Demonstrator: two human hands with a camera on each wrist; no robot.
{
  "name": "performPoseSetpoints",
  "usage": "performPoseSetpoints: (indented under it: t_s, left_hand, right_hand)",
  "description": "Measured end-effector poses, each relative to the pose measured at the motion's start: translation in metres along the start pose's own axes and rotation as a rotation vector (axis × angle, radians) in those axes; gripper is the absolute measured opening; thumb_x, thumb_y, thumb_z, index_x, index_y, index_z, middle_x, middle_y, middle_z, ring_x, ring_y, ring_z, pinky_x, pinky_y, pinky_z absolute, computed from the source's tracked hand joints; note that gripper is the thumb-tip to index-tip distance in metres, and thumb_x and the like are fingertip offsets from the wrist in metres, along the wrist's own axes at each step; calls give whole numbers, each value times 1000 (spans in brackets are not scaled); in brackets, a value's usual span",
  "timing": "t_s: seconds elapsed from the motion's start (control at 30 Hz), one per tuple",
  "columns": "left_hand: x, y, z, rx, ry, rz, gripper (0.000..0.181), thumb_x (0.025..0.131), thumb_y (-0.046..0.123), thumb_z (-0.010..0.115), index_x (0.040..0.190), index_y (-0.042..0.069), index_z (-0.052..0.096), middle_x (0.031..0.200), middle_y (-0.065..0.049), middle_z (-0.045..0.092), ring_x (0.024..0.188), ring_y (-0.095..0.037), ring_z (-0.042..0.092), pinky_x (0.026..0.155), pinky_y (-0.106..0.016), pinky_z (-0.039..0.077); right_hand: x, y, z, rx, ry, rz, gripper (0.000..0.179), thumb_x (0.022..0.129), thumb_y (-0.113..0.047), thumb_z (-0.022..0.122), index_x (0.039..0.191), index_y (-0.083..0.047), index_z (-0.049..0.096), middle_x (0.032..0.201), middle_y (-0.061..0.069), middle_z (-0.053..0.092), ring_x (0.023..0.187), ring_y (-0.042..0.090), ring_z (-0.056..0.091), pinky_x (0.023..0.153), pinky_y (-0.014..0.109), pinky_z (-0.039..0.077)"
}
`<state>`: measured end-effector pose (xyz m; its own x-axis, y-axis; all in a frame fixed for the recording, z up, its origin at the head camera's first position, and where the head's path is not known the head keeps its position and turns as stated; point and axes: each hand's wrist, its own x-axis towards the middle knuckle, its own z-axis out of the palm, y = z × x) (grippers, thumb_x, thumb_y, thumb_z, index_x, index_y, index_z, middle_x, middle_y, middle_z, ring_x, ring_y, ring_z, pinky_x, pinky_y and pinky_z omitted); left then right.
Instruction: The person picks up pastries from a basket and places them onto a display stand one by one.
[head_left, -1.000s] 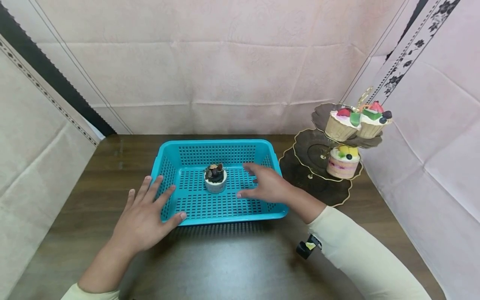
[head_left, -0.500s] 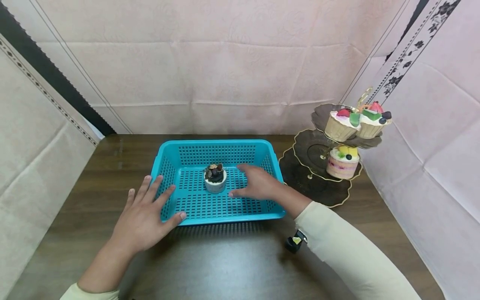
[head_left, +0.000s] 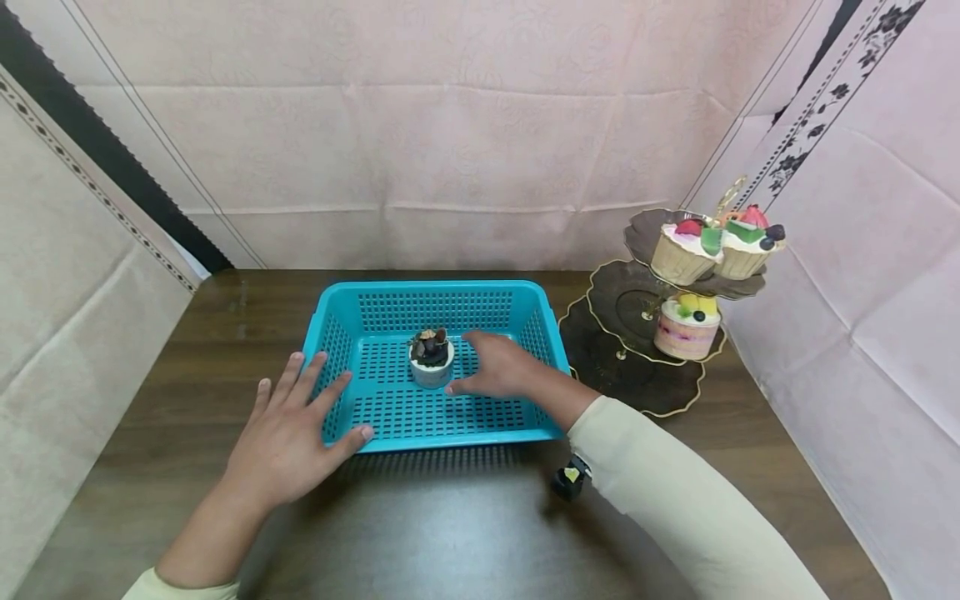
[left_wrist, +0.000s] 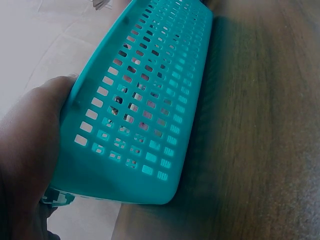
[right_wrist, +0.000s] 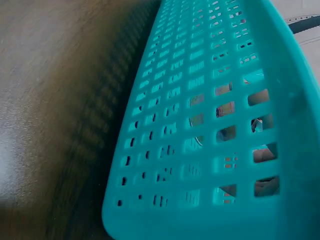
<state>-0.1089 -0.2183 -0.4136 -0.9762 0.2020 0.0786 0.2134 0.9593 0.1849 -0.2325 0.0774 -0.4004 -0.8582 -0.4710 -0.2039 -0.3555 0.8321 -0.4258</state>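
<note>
A turquoise perforated plastic basket [head_left: 450, 442] stands on the table. In it sits a small cupcake [head_left: 432, 377] in a pale cup with a dark chocolate topping, upright near the middle. My left hand [head_left: 285, 450] rests at the basket's front left corner with fingers spread; the left wrist view has part of that hand [left_wrist: 30, 140] along the rim. My right hand [head_left: 495, 367] reaches over the right wall into the basket. Its thumb and fingers are apart, the tips close to the cupcake's right side. The basket wall [right_wrist: 235, 215] mostly hides this hand in the right wrist view.
Right of the basket stands a dark tiered cake stand [head_left: 622, 379] with gold scalloped edges. Two fruit-topped cupcakes [head_left: 682, 257] sit on its top tier. A layered round cake [head_left: 684, 335] is on the tier below. Pale cloth [head_left: 480, 167] hangs behind the table.
My right hand has moved left inside the basket, from near its right wall to close beside the cupcake. The left hand, basket and cupcake have stayed in place.
</note>
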Motion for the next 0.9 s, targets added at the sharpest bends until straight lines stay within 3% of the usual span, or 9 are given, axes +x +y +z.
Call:
performPoseSetpoints:
  t_s: [0.17, 0.4, 0.9]
  left_hand:
    - [0, 0, -1, -2, 4, 4, 92, 93, 78, 46, 157, 12, 44, 168, -21, 16, 155, -40, -9, 113, -77, 8]
    - [-1, 0, -3, -4, -2, 2, 98, 91, 85, 36, 157, 12, 43, 168, -21, 16, 155, -41, -8, 113, -77, 7]
    - [-1, 0, -1, -2, -6, -4, 101, 89, 87, 32, 157, 13, 44, 168, -21, 15, 155, -41, -8, 114, -76, 6]
  right_hand:
    - [7, -4, 0, -17, -14, 14, 96, 86, -53, 80, 157, -3, 38, 154, 15, 48, 138, 31, 49, 109, 46, 45]
    - [17, -9, 3, -46, -33, 24, 98, 85, -54, 80, 157, -3, 37, 156, 15, 46, 140, 30, 47, 110, 44, 44]
    - [29, -12, 6, -81, -53, 51, 99, 85, -56, 79, 156, -2, 38, 153, 16, 49, 141, 32, 45, 111, 45, 43]
